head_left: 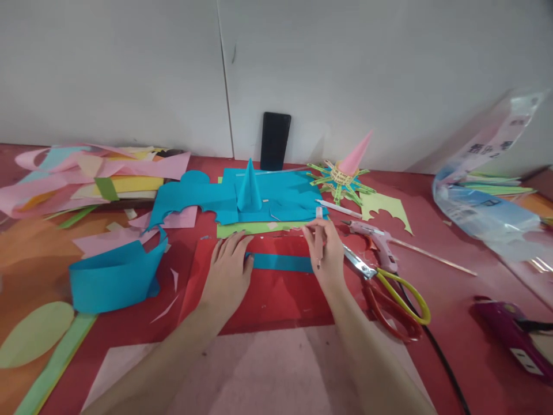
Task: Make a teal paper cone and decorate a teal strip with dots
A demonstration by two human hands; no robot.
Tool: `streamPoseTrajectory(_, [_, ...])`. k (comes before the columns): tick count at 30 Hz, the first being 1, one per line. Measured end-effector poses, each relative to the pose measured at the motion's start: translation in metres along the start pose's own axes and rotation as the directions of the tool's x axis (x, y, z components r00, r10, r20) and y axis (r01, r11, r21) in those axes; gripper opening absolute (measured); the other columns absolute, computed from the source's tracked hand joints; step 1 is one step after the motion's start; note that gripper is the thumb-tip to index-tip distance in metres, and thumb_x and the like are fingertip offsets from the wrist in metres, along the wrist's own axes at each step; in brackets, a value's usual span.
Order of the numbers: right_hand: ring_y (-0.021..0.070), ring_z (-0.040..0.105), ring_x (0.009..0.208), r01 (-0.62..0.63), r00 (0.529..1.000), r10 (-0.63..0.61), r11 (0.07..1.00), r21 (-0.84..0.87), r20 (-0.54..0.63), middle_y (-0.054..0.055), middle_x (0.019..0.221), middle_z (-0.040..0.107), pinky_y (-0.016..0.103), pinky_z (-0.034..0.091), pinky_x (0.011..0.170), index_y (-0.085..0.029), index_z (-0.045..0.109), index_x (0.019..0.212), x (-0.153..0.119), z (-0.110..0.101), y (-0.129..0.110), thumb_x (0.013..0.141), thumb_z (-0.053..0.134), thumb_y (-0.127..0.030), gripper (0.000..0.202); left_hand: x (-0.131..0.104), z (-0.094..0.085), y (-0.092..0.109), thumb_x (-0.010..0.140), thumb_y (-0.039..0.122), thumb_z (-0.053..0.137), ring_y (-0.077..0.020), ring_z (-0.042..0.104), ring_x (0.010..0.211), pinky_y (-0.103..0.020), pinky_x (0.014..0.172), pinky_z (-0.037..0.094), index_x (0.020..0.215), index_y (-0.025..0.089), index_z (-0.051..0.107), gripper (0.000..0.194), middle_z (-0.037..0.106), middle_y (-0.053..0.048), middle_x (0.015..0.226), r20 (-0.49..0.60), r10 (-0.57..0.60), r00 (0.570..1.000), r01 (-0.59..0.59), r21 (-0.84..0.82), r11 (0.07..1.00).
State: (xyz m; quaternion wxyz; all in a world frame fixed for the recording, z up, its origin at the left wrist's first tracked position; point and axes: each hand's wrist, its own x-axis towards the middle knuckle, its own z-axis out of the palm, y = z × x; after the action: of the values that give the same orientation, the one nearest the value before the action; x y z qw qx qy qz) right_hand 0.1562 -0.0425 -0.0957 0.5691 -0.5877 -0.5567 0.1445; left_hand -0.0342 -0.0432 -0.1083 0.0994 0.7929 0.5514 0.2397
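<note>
My left hand [228,275] lies flat with its fingers stretched over the left end of a blue paper strip [280,263]. That strip lies level on a sheet of red paper [268,300]. At the strip's right end, my right hand [329,253] is closed around a pinkish pen [319,237], held upright with its dark tip pointing down. Just behind the hands, a blue paper cone [249,189] stands on blue paper sheets [289,187]. Scissors [367,271] with one yellow and one red handle lie right of my right hand.
A pink glue gun [380,242] and a purple one [512,334] lie to the right. A black phone [275,141] leans on the wall. Pink-coned paper craft [345,173] stands back right. A blue paper band [110,282] and paper scraps [129,184] are left, a plastic bag [470,202] right.
</note>
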Motion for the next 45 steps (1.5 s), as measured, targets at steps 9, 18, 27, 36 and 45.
streamPoseTrajectory(9, [0.0162,0.061,0.072,-0.028,0.998,0.026,0.999,0.035,0.051,0.004,0.077,0.063,0.029,0.048,0.07,-0.021,0.05,0.085,-0.003,0.003,0.005,0.084,0.047,-0.03,0.009,0.003,-0.006,0.002,0.086,0.021,0.041,-0.0198,0.048,0.106,-0.039,0.093,0.039,0.1,0.021,0.056,0.021,0.054,-0.006,0.11,-0.088,0.064,0.994,-0.08,-0.186,0.979])
streamPoseTrajectory(18, [0.0192,0.062,0.078,-0.111,0.994,0.109,0.986,0.123,0.027,0.006,0.081,0.065,0.034,0.047,0.077,-0.021,0.052,0.085,-0.001,0.003,0.01,0.084,0.047,-0.033,0.013,0.047,0.007,0.02,0.077,0.021,0.058,-0.0184,0.056,0.087,-0.031,0.078,0.045,0.082,0.019,0.062,0.007,0.061,-0.004,0.088,0.168,0.188,0.968,-0.134,-0.292,0.947])
streamPoseTrajectory(27, [0.0195,0.057,0.096,-0.029,0.999,0.029,0.998,0.051,-0.016,0.009,0.103,0.062,0.033,0.047,0.082,-0.019,0.063,0.1,0.001,-0.005,-0.001,0.086,0.044,-0.034,0.028,0.062,0.011,0.022,0.073,0.014,0.058,-0.0152,0.055,0.072,-0.026,0.065,0.043,0.066,0.018,0.059,0.008,0.058,-0.002,0.075,0.236,0.149,0.96,-0.076,-0.291,0.954])
streamPoseTrajectory(36, [0.0197,0.058,0.093,-0.073,0.99,0.08,0.996,0.058,-0.12,0.01,0.097,0.062,0.033,0.048,0.078,-0.017,0.066,0.085,0.004,-0.004,0.002,0.086,0.043,-0.037,0.03,0.069,0.005,0.017,0.075,0.02,0.056,-0.0141,0.055,0.068,-0.026,0.062,0.042,0.067,0.018,0.057,0.008,0.057,-0.002,0.076,0.227,0.062,0.972,-0.001,-0.259,0.966])
streamPoseTrajectory(45, [0.0173,0.061,0.062,-0.23,0.961,0.261,0.938,0.258,-0.091,0.006,0.072,0.066,0.031,0.047,0.064,-0.014,0.057,0.099,0.001,-0.005,-0.013,0.087,0.038,-0.042,0.036,0.069,0.001,0.007,0.081,0.013,0.04,-0.0157,0.054,0.101,-0.03,0.083,0.044,0.11,0.024,0.053,0.034,0.057,-0.003,0.115,-0.041,0.112,0.993,-0.118,-0.279,0.953])
